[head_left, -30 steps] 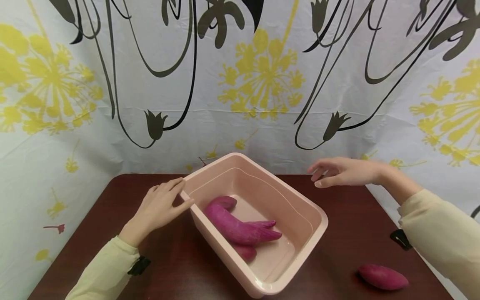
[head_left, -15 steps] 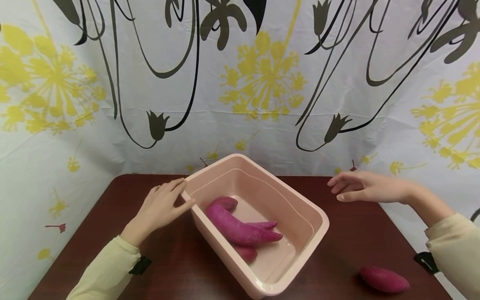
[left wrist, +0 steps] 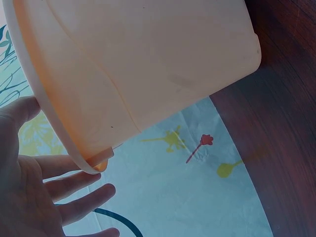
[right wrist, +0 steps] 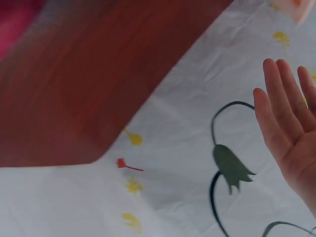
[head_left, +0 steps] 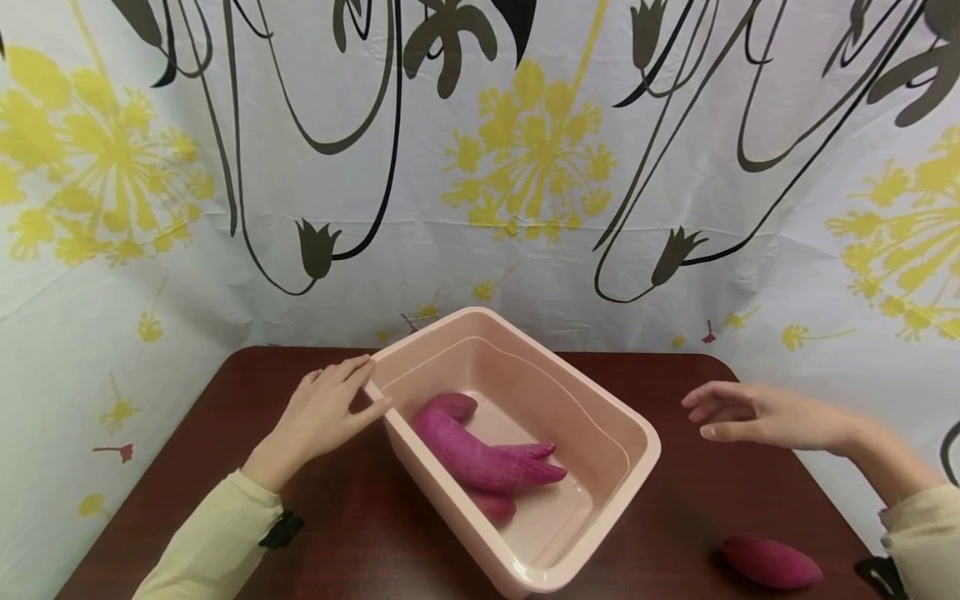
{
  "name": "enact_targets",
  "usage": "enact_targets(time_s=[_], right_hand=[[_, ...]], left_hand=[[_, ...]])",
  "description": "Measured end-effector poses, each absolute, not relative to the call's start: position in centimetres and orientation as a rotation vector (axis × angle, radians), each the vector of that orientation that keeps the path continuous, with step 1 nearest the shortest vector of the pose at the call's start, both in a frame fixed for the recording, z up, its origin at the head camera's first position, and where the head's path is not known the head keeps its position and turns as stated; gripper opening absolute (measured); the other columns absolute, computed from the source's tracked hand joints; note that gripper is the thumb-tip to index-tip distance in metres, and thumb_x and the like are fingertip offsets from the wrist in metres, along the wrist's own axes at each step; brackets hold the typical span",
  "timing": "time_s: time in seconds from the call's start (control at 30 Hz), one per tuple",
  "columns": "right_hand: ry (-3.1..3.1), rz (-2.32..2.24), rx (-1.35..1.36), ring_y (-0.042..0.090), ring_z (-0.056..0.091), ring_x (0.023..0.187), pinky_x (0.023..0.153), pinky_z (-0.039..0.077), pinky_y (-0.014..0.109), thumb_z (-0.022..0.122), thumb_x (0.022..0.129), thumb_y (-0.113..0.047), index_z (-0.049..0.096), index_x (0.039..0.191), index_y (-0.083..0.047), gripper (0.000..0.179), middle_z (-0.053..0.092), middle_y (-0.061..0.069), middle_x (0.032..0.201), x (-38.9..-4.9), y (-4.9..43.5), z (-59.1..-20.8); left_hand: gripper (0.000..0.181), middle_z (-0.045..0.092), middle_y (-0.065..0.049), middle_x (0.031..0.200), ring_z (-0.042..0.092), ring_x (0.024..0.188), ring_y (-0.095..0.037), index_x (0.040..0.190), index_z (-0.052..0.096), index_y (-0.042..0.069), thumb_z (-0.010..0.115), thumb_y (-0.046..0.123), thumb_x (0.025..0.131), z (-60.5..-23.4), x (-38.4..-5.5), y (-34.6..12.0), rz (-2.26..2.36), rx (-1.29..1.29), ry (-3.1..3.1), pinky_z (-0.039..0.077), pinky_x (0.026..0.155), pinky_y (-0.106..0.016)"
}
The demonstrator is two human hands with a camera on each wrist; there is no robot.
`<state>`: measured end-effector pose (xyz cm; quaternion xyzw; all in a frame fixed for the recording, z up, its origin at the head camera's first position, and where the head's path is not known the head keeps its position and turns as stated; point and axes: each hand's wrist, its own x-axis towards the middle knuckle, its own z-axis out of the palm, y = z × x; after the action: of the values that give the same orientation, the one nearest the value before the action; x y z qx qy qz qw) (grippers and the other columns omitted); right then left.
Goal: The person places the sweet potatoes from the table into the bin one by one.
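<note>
A pink plastic basin (head_left: 637,450) stands at an angle on the table, with several purple sweet potatoes (head_left: 480,458) heaped along its left side. My left hand (head_left: 318,417) rests on the basin's left corner, its thumb and fingertips touching the rim. The left wrist view shows this hand (left wrist: 29,192) with fingers spread and fairly straight against the rim. In the air right of the basin hovers my right hand (head_left: 791,417), holding nothing, its fingers relaxed. A single sweet potato (head_left: 771,562) lies on the table below it. In the right wrist view the hand (right wrist: 294,133) has extended fingers.
The dark red-brown table (head_left: 345,542) carries the basin and the loose sweet potato near its right edge. A white cloth (head_left: 420,167) with yellow and grey flower prints hangs behind and along the sides of the table.
My right hand has moved right and down, away from the basin and closer to the loose sweet potato. My left hand and the basin have stayed in place.
</note>
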<state>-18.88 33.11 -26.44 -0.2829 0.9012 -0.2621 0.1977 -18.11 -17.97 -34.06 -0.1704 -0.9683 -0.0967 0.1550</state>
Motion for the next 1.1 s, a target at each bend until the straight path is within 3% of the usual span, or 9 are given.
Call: enact_targets(time_s=[0.53,1.1], right_hand=[[2.439,-0.826,-0.625,0.008,0.054,0.095,0.071,0.043,0.023,0.054,0.088,-0.021,0.046,0.119,-0.015,0.032,0.054,0.006,0.109,-17.1,37.5,-32.1],[2.101,-1.133,-0.712,0.002,0.05,0.099,0.072,0.046,0.025,0.05,0.086,0.003,0.046,0.116,-0.004,0.031,0.051,0.007,0.111,-16.7,41.5,-37.0]], left_hand=[[0.065,0.047,-0.016,0.124,0.046,0.106,-0.033,0.125,0.049,0.0,0.051,0.049,0.082,-34.1,-18.1,-18.0,-0.269,-0.494,-2.777,0.032,0.087,-0.051],[0.065,0.047,-0.015,0.124,0.046,0.107,-0.032,0.125,0.049,0.001,0.051,0.05,0.082,-34.1,-18.2,-18.0,-0.271,-0.491,-2.775,0.032,0.087,-0.051]])
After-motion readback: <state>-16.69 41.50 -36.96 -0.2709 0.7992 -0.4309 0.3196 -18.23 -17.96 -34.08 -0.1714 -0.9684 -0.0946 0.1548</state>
